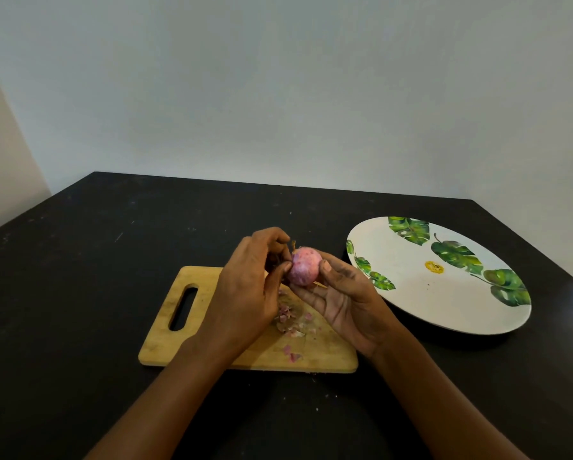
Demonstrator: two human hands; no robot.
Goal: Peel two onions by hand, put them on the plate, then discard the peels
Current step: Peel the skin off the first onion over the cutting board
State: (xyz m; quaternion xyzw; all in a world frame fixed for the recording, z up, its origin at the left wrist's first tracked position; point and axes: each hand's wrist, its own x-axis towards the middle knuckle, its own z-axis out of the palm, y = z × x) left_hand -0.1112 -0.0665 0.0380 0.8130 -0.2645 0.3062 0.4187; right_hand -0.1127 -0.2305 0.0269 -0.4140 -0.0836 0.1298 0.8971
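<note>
A small pink-purple onion (303, 265), mostly bare of skin, is held above the far edge of a wooden cutting board (165, 330). My right hand (340, 295) cradles it from below and the right, thumb pressed on its side. My left hand (248, 283) curls against its left side, thumb and fingers pinching at the skin near the dry stem. Several pink and papery peel scraps (291, 322) lie on the board under my hands. A white plate (411, 293) with green leaf prints sits to the right, with nothing on it. No second onion is in view.
Everything rests on a black table (79, 293) that meets a pale wall at the back. The board's handle slot (183, 307) faces left. A few tiny crumbs lie on the table near the board's front edge.
</note>
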